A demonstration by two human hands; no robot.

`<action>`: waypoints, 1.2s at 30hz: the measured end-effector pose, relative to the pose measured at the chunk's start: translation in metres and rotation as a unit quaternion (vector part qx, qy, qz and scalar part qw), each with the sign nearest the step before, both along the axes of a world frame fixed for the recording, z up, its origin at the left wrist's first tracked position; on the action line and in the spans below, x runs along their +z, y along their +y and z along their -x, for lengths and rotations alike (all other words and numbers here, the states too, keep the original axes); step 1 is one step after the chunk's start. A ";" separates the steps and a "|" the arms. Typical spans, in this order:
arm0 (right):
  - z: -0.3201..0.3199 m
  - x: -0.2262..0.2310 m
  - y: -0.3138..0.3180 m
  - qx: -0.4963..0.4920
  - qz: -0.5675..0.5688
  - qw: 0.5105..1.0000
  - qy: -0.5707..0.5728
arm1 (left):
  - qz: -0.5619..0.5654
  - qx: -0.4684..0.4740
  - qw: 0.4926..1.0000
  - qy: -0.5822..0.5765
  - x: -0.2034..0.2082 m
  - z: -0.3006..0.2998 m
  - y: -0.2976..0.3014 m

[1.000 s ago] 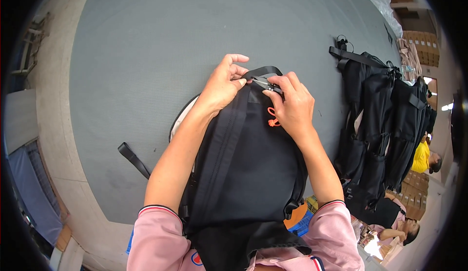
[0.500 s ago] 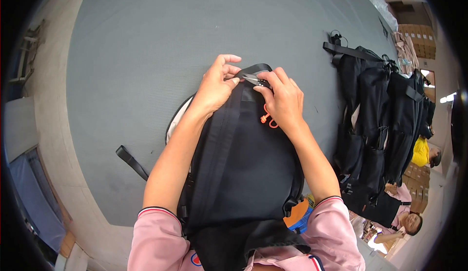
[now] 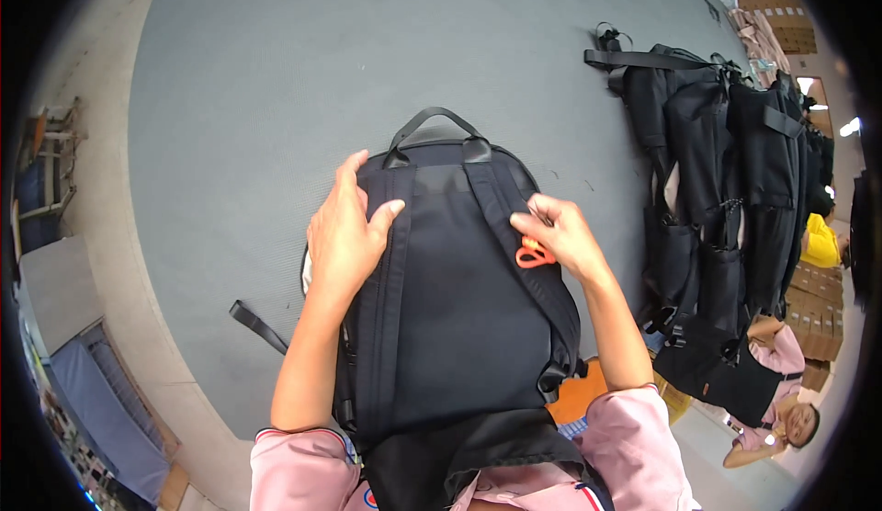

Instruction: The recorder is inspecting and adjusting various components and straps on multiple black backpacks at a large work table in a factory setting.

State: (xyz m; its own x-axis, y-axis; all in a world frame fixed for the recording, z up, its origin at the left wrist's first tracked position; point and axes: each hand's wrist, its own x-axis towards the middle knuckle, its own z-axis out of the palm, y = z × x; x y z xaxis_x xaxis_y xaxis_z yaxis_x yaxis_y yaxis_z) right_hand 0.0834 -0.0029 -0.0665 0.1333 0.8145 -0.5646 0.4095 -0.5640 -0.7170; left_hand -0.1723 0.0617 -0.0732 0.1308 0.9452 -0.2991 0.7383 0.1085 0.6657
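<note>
A black backpack (image 3: 469,309) lies before me with its shoulder straps facing up. Its top carry handle (image 3: 436,114) arches away from me. My left hand (image 3: 347,231) rests along the upper left edge, fingers stretched out and thumb apart over the left shoulder strap (image 3: 393,300). Above the right shoulder strap (image 3: 516,235), my right hand (image 3: 562,235) is closed on thread snips, whose blades are mostly hidden by the fingers. An orange cord loop (image 3: 533,254) hangs from that hand. A loose webbing strap (image 3: 259,325) sticks out to the left of the bag.
A grey mat (image 3: 248,97) covers the table. Several black backpacks (image 3: 717,162) lie in a row on the right. Beyond them, a person in pink with a black apron (image 3: 717,378) and another in yellow (image 3: 820,242) appear near stacked cartons (image 3: 816,304).
Both hands have come down from the carry handle and moved apart, the left to the bag's left edge, the right to the right strap. The handle now stands free.
</note>
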 end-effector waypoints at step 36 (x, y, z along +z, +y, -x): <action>0.021 -0.014 -0.046 0.076 -0.172 0.974 -0.129 | -0.058 -0.183 0.981 0.025 -0.006 -0.026 0.044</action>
State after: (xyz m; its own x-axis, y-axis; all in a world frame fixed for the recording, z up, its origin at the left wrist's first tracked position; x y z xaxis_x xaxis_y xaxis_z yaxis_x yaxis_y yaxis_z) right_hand 0.0627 -0.0494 -0.0804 0.0979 0.9710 -0.2181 0.6610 -0.2273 -0.7151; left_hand -0.1466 0.1062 -0.0791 0.4558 0.8657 -0.2067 0.7456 -0.2445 0.6199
